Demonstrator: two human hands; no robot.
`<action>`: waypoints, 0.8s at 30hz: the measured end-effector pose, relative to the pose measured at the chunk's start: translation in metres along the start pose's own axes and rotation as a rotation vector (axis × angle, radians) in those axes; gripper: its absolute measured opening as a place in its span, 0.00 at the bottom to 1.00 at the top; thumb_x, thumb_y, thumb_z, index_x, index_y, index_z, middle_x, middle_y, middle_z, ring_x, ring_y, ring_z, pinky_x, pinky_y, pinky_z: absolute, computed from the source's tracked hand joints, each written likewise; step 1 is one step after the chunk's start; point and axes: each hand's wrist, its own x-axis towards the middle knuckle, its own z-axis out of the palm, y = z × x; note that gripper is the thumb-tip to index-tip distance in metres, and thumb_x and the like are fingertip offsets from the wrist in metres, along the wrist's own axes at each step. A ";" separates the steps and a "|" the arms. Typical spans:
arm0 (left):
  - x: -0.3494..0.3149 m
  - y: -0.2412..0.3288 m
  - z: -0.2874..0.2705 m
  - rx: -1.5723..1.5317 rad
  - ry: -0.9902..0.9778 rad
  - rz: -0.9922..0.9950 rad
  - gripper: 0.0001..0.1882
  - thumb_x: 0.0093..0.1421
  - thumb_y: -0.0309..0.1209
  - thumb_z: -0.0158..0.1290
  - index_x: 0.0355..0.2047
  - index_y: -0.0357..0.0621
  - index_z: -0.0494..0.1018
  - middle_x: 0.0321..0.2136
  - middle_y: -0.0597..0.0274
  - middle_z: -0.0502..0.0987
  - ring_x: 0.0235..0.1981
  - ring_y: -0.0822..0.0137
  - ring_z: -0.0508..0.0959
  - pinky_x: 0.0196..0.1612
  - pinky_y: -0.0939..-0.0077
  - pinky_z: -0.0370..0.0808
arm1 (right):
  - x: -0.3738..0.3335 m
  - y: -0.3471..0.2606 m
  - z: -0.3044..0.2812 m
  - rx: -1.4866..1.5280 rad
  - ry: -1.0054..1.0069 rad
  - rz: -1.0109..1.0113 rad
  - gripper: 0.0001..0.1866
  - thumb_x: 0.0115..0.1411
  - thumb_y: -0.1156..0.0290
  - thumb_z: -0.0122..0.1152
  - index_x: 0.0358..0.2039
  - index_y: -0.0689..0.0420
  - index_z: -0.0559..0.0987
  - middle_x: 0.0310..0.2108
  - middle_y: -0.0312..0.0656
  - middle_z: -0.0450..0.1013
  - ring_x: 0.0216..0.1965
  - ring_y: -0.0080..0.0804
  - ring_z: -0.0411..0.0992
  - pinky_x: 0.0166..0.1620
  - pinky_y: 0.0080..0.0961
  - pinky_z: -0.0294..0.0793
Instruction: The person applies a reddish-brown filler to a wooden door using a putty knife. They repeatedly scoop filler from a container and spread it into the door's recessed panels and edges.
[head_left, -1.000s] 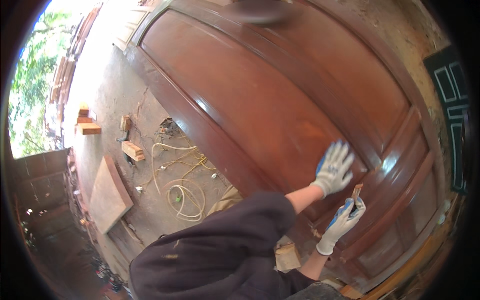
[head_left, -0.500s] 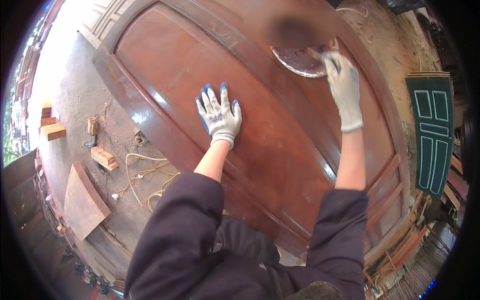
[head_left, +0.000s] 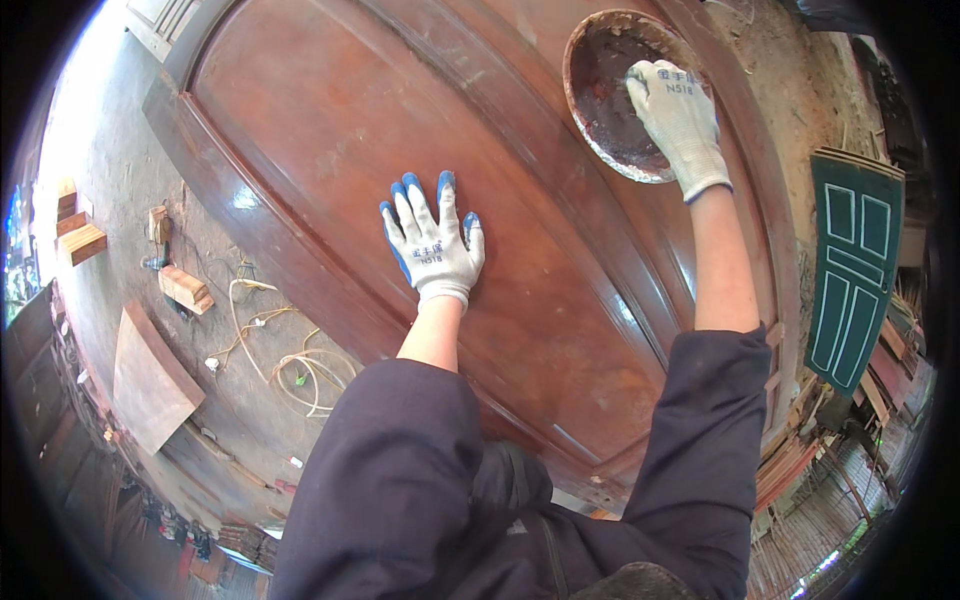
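Observation:
A large reddish-brown paneled wooden door (head_left: pixel 545 300) lies flat before me, its surface glossy in places. My left hand (head_left: pixel 432 245), in a white glove with blue fingertips, rests palm down on the middle panel with its fingers spread. Toward the far right of the door sits a round basin (head_left: pixel 612 85) coated in dark brown-red residue, with a pale, crusted rim. Over the basin's right side, my gloved right hand (head_left: pixel 680 120) is closed in a fist. Whatever is in that fist is hidden from above.
On the floor at left are wood blocks (head_left: pixel 185 289), a curved board (head_left: pixel 152 380) and a tangle of pale cords (head_left: pixel 310 375). A dark green panel with white outlines (head_left: pixel 853 265) stands at right, near stacked wood strips (head_left: pixel 790 470).
My right hand has moved over the basin, and its back is now turned up. My left hand stays spread on the panel. The view has shifted, showing more of the basin.

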 end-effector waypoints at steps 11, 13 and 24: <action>0.000 -0.001 0.000 -0.015 0.014 -0.002 0.35 0.61 0.46 0.49 0.69 0.56 0.58 0.70 0.39 0.48 0.72 0.41 0.47 0.72 0.42 0.38 | 0.006 -0.012 0.004 -0.139 -0.007 -0.051 0.10 0.66 0.62 0.50 0.40 0.50 0.79 0.41 0.42 0.77 0.42 0.43 0.80 0.41 0.42 0.81; -0.001 -0.001 0.001 -0.015 0.013 -0.002 0.35 0.61 0.46 0.49 0.69 0.56 0.58 0.70 0.39 0.49 0.72 0.41 0.47 0.72 0.42 0.39 | 0.007 -0.010 0.006 -0.095 -0.025 -0.026 0.11 0.66 0.62 0.50 0.42 0.49 0.79 0.42 0.42 0.77 0.43 0.43 0.79 0.44 0.43 0.80; -0.004 -0.002 0.001 0.011 0.031 0.002 0.35 0.62 0.46 0.49 0.69 0.57 0.57 0.70 0.40 0.49 0.72 0.42 0.47 0.72 0.43 0.39 | -0.010 0.020 0.020 0.625 -0.126 0.298 0.15 0.64 0.58 0.53 0.43 0.49 0.84 0.34 0.36 0.80 0.36 0.29 0.77 0.40 0.30 0.75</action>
